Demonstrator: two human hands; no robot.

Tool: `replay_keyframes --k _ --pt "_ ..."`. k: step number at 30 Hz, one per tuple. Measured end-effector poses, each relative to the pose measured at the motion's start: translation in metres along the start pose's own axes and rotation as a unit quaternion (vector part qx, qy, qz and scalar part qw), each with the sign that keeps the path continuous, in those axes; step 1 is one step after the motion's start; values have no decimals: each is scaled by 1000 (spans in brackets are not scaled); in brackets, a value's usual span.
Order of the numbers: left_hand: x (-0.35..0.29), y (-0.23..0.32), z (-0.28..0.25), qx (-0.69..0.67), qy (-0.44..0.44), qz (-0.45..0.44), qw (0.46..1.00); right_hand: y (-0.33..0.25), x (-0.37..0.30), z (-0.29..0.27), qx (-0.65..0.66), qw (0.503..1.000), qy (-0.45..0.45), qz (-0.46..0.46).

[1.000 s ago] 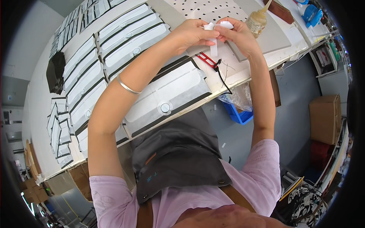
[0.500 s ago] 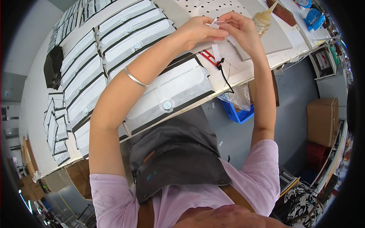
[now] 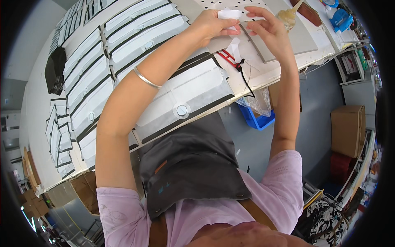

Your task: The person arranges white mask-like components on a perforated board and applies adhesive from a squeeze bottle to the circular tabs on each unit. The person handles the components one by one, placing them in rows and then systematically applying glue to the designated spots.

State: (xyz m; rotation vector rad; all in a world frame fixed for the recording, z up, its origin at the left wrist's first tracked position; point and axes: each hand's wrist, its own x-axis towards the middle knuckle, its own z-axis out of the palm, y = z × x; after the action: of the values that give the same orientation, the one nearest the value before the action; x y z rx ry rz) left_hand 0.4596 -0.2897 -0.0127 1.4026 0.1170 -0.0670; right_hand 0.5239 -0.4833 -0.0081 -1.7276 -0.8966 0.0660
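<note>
My left hand (image 3: 210,28) pinches a white strip of thin material (image 3: 229,14) between thumb and fingers, above the far part of the table. Just to its right is my right hand (image 3: 269,33), fingers spread and nothing between them. A second white length (image 3: 233,47) shows below the hands; I cannot tell whether it joins the held strip. Beneath it lies a red tool (image 3: 227,58) with a black cord. Nearest me on the table is a pale grey panel (image 3: 197,92) with black edges and a round silver disc (image 3: 182,110).
Rows of similar panels (image 3: 142,53) cover the table's left, beside a black stack (image 3: 54,72). A grey board (image 3: 304,43) and a yellowish spouted bottle (image 3: 286,19) are right of my hands. A blue bin (image 3: 259,121) stands below the table edge.
My hands were together at the white strip; now my right hand has come off it and moved right, fingers spread. My left hand keeps the strip, which shows more fully.
</note>
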Motion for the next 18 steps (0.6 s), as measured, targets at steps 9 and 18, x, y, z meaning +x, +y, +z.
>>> replay_keyframes --k 9,18 --pt "-12 1 -20 22 12 -6 1000 4 -21 14 -49 980 -99 163" --pt "-57 23 -28 -19 -56 -50 997 -13 -8 6 184 977 -30 102"
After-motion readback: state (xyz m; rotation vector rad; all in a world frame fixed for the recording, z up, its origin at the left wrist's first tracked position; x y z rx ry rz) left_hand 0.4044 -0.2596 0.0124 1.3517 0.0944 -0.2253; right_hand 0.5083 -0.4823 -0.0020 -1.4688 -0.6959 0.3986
